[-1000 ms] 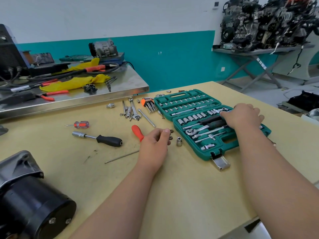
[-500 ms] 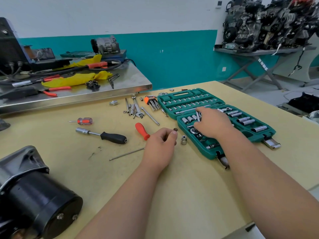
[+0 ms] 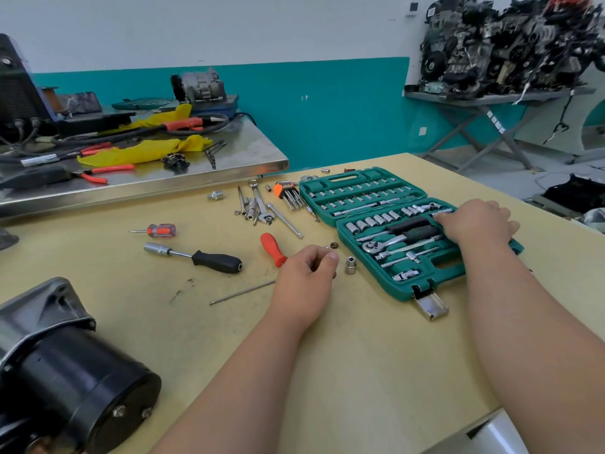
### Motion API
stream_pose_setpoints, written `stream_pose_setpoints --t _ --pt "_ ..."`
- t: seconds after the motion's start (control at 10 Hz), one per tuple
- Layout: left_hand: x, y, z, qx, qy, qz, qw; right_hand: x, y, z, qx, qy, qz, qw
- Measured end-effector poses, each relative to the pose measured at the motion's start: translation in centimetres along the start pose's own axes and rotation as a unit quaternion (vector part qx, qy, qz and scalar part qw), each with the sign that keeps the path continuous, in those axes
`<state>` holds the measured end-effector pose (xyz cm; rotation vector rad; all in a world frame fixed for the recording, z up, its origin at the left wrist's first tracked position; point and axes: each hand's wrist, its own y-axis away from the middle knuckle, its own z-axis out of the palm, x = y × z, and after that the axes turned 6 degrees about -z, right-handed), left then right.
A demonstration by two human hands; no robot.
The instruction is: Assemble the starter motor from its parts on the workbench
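Note:
The starter motor [image 3: 68,375], a black cylinder with a grey cast housing, lies at the bench's near left corner, away from both hands. My left hand [image 3: 304,283] rests mid-bench with thumb and forefinger pinched on a small silvery part [image 3: 325,247]. A dark nut [image 3: 334,245] and a loose socket [image 3: 350,266] lie just right of it. My right hand [image 3: 478,222] lies palm down on the right end of the open green socket set [image 3: 370,191]. Its fingertips are hidden among the sockets. The ratchet [image 3: 389,242] sits in the case beside it.
Left of my left hand lie an orange-handled tool [image 3: 273,249], a black-handled nut driver [image 3: 199,256], a small red screwdriver [image 3: 160,230] and a thin rod [image 3: 242,292]. Wrenches and hex keys [image 3: 289,196] lie behind. A steel table [image 3: 196,173] with pliers abuts the far edge.
My right hand moved from the left-hand sockets back to the right end of the case. My left hand stayed pinched in the same spot.

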<state>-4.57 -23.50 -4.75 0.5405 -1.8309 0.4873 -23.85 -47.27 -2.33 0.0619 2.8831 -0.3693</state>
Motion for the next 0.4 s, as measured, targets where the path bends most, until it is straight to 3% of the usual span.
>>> stream_pose_setpoints --t 0.2,0.4 --pt "-0.2 0.2 0.0 -0.012 -0.004 0.008 1.000 0.2 -0.1 0.2 -0.007 0.009 -0.002 1.000" --pt "-0.1 0.8 -0.2 0.024 -0.007 0.016 1.000 -0.3 1.2 -0.7 -0.015 0.001 -0.031 0.999"
